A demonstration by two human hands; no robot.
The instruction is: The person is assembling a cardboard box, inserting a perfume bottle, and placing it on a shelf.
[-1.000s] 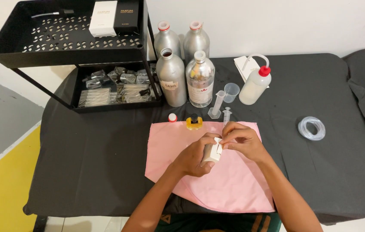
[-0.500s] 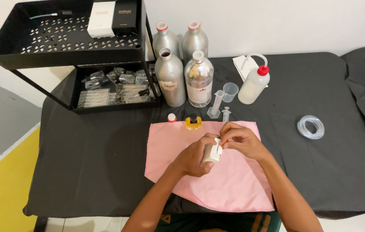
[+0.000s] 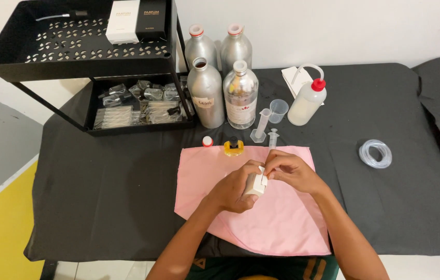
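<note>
My left hand (image 3: 236,187) is wrapped around a small white box (image 3: 254,185), holding it above the pink cloth (image 3: 277,218). My right hand (image 3: 291,172) pinches the box's top flap with its fingertips. Just beyond the hands, at the cloth's far edge, stand a small yellow bottle with a black neck (image 3: 233,147), a tiny red-capped vial (image 3: 207,141) and a clear syringe (image 3: 273,138).
Several aluminium bottles (image 3: 206,93), a clear measuring cylinder (image 3: 262,124), a small beaker (image 3: 278,110) and a red-capped wash bottle (image 3: 306,101) stand behind. A black two-tier rack (image 3: 82,62) with boxes is at the left. A coil of clear tubing (image 3: 375,153) lies right, on the black table cover (image 3: 116,192).
Both hands stay on the white box above the cloth; the right fingers shift slightly at the flap. Nothing else has moved.
</note>
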